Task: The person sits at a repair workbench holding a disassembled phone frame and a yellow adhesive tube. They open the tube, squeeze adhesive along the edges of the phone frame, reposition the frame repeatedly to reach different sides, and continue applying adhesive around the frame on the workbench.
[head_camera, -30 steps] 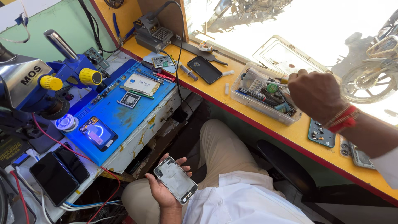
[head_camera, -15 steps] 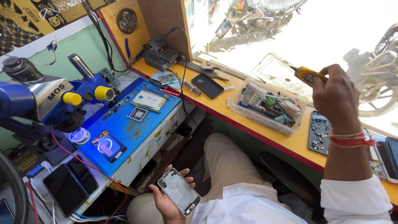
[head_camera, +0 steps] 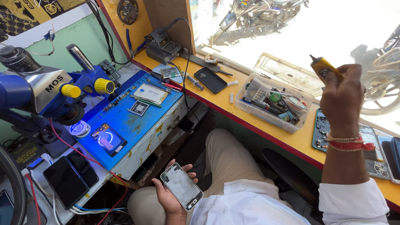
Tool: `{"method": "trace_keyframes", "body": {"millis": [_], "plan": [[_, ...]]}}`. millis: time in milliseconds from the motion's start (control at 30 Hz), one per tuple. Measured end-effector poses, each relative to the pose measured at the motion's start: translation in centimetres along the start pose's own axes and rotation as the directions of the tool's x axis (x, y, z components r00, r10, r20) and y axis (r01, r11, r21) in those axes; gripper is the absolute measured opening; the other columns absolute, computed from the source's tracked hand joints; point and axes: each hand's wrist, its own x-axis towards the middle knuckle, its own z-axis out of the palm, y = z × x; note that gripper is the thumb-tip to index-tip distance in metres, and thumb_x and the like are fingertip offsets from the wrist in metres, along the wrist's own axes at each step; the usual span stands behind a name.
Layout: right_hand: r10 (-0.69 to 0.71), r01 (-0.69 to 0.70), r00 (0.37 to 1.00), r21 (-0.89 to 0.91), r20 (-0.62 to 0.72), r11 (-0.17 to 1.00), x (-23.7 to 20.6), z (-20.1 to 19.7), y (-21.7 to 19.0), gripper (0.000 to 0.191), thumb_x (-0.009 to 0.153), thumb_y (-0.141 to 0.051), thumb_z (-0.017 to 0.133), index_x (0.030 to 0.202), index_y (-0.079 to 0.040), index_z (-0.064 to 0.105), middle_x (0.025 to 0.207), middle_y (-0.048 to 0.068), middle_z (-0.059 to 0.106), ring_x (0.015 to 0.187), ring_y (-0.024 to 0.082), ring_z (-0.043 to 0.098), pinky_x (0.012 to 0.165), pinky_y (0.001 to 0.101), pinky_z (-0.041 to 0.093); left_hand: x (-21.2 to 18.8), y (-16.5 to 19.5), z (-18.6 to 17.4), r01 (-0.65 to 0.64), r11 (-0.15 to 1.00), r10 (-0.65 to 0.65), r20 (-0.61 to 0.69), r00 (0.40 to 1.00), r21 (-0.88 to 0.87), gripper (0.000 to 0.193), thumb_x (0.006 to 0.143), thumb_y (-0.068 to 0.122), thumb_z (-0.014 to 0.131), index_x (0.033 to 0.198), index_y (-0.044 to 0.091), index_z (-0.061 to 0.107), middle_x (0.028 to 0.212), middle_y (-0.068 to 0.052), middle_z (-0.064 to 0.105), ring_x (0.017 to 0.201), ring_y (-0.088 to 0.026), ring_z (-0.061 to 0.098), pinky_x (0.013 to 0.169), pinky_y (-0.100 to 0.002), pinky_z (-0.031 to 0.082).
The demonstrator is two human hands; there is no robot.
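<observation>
My left hand [head_camera: 168, 196] rests over my lap and holds a white-framed phone [head_camera: 181, 186] face up, its screen grey and scuffed. Raised above the orange counter [head_camera: 291, 139], my right hand [head_camera: 341, 98] is closed around a small yellow glue tube [head_camera: 323, 66] with a dark pointed nozzle aimed up and left. Red and beaded bands circle that wrist. Just left of the right hand stands a clear plastic box [head_camera: 271, 118], lid open, filled with small tools and parts.
A blue repair station [head_camera: 133, 125] with a lit round pad sits at left under a blue microscope [head_camera: 37, 89]. Two dark phones [head_camera: 71, 175] lie at lower left, another black phone [head_camera: 211, 79] on the counter. An opened phone body [head_camera: 323, 133] lies beneath my right wrist.
My right hand has lifted out of the plastic box with the yellow tube and risen above the counter. My left hand and its phone have stayed over my lap.
</observation>
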Motion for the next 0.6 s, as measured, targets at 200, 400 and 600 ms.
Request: {"method": "trace_keyframes", "body": {"millis": [200, 400, 600], "plan": [[0.122, -0.082, 0.971, -0.193, 0.206, 0.978, -2.1, -0.9, -6.6, 0.017, 0.112, -0.012, 0.055, 0.120, 0.003, 0.052, 0.084, 0.025, 0.071, 0.061, 0.033, 0.069, 0.050, 0.0445, 0.052, 0.1, 0.0, -0.4, -0.017, 1.000, 0.017, 0.034, 0.999, -0.005, 0.091, 0.091, 0.081, 0.033, 0.144, 0.008, 0.050, 0.116, -0.031, 0.066, 0.087, -0.035, 0.072, 0.070, -0.047, 0.062], [0.130, -0.058, 0.926, -0.207, 0.355, 0.977, -3.1, -2.3, -10.0, 0.020, 0.110, -0.017, 0.054, 0.120, 0.000, 0.056, 0.091, 0.021, 0.079, 0.069, 0.027, 0.074, 0.058, 0.0374, 0.052, 0.2, 0.2, -0.8, -0.015, 0.998, 0.021, 0.106, 0.994, -0.061, 0.089, 0.092, 0.080, 0.034, 0.145, 0.009, 0.050, 0.117, -0.031, 0.066, 0.088, -0.036, 0.071, 0.072, -0.048, 0.062], [-0.036, -0.125, 0.968, 0.608, 0.247, 0.784, -6.4, -0.2, -8.9, 0.029, 0.111, -0.011, 0.055, 0.133, 0.007, 0.057, 0.111, 0.019, 0.071, 0.093, 0.022, 0.070, 0.075, 0.0287, 0.055, 0.4, -0.7, -1.5, 0.022, 0.979, 0.017, 0.192, 0.981, -0.202, 0.080, 0.095, 0.075, 0.033, 0.136, 0.010, 0.053, 0.120, -0.028, 0.066, 0.089, -0.039, 0.071, 0.073, -0.053, 0.062]]}}
